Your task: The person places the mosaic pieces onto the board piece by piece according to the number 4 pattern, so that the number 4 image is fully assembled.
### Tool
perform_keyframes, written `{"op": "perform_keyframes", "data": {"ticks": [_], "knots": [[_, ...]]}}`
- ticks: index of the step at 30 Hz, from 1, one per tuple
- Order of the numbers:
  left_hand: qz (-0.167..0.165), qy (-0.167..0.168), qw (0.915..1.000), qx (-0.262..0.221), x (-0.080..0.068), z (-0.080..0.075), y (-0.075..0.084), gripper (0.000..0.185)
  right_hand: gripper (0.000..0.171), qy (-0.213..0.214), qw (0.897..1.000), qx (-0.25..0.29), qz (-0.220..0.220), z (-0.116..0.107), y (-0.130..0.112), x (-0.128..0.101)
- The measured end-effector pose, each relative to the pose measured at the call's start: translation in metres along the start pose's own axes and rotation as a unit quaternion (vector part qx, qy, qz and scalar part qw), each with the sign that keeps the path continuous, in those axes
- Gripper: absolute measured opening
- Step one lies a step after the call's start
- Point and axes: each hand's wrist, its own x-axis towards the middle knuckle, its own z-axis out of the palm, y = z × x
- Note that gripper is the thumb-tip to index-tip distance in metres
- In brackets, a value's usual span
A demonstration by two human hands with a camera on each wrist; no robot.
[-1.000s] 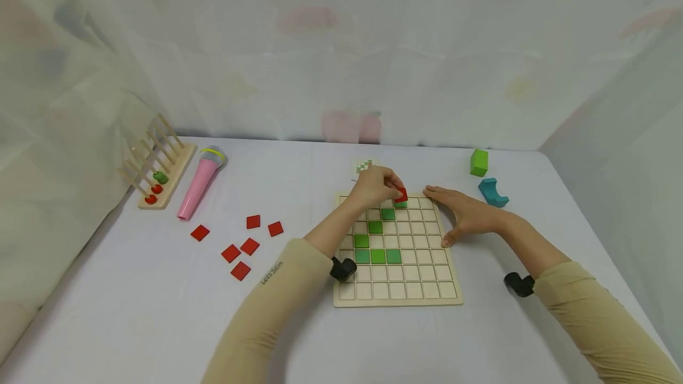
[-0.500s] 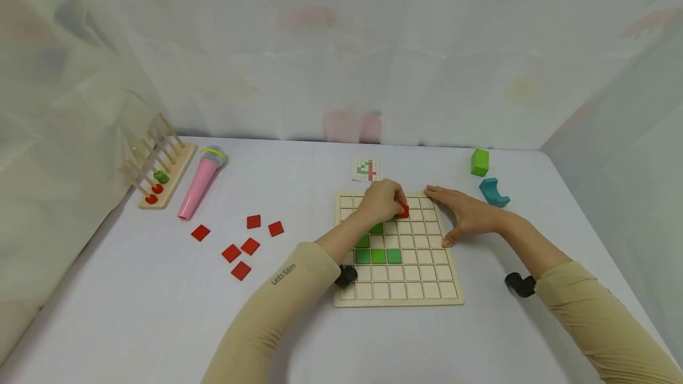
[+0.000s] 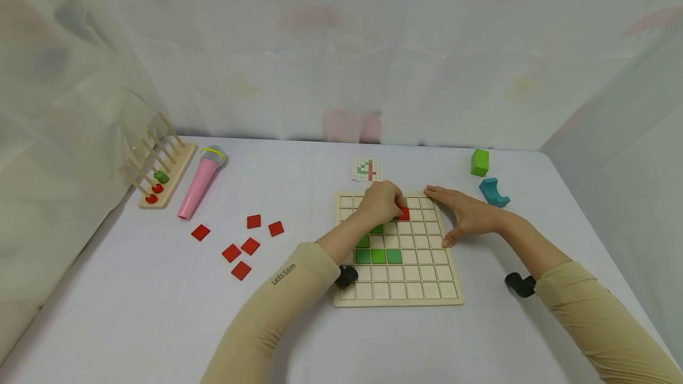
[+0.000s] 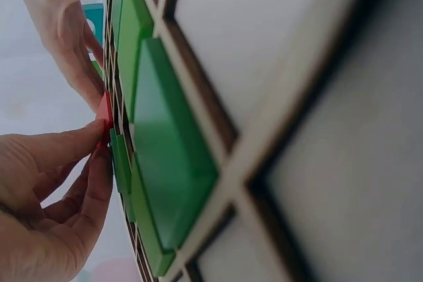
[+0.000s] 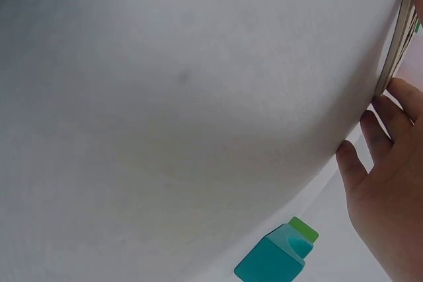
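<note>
My left hand [image 3: 396,205] pinches a red square tile [image 3: 404,214] [image 4: 104,111] low over a cell in the second row of the wooden grid board [image 3: 450,296]; its fingertips [image 4: 92,133] touch the tile's edge. Several green tiles [image 3: 377,256] [image 4: 165,156] lie in the board's cells, partly hidden by my left hand. Lying flat with straight fingers, my right hand [image 3: 460,216] [image 5: 386,189] rests on the board's right edge [image 5: 396,37] and holds nothing.
Several loose red tiles [image 3: 241,245] lie on the table left of the board. A small pattern card [image 3: 366,170] sits behind it. A green cube [image 3: 479,162] and teal arch block [image 3: 493,192] [image 5: 271,263] stand right; a pink microphone [image 3: 200,182] and peg rack [image 3: 158,168] far left.
My left hand brought the red tile from the board's far row one row toward me and lowered it. The pattern card came into view. My right hand stayed still.
</note>
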Motion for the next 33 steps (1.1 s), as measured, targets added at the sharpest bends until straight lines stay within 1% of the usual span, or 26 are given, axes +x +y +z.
{"op": "perform_keyframes", "data": {"ticks": [5,11,17,22,27,33], "knots": [[-0.005,-0.003,1.0000,0.005,0.000,0.000,0.000,0.006,0.123,0.000,1.000,-0.002,-0.001,0.000,0.001,0.000],[-0.009,-0.006,0.9996,0.027,0.001,0.000,0.001,0.008,0.122,0.001,1.000,-0.005,-0.003,0.000,0.001,0.000],[0.003,-0.002,0.9994,0.035,-0.002,-0.001,0.003,0.013,0.122,0.002,1.000,0.001,-0.007,0.000,0.001,0.000],[0.020,-0.002,0.9994,0.029,-0.003,-0.004,0.006,0.020,0.121,0.002,1.000,-0.003,-0.011,0.000,0.000,0.000],[0.043,-0.002,0.9989,0.016,-0.006,-0.016,0.009,0.024,0.121,0.001,1.000,-0.001,-0.004,0.001,0.000,0.000],[0.060,0.000,0.9981,0.010,-0.019,-0.042,0.011,0.028,0.121,-0.002,1.000,-0.001,0.005,0.001,-0.001,0.001]]}}
